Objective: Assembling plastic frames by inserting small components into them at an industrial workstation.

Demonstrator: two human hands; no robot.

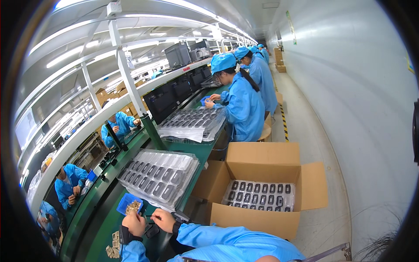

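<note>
At the front edge of the green bench, my left hand [134,224] is closed with its fingertips out of sight, just below a small blue bin [127,201] of beige parts. Beside it, my right hand [163,219] has its fingers pinched together toward the left hand. Whatever the two hands hold is too small or hidden to name. A black object [151,230] shows on the bench between my wrists. Several small beige pieces [114,245] lie to the left of my left hand. Beyond the bin, a clear plastic tray [185,161] carries rows of black oval parts.
To my right, an open cardboard box [255,220] holds a tray of black parts. Farther along the green bench are another tray stack [192,120] and co-workers in blue [242,105]. More people [70,183] sit across at left. A green post [152,131] rises from the bench.
</note>
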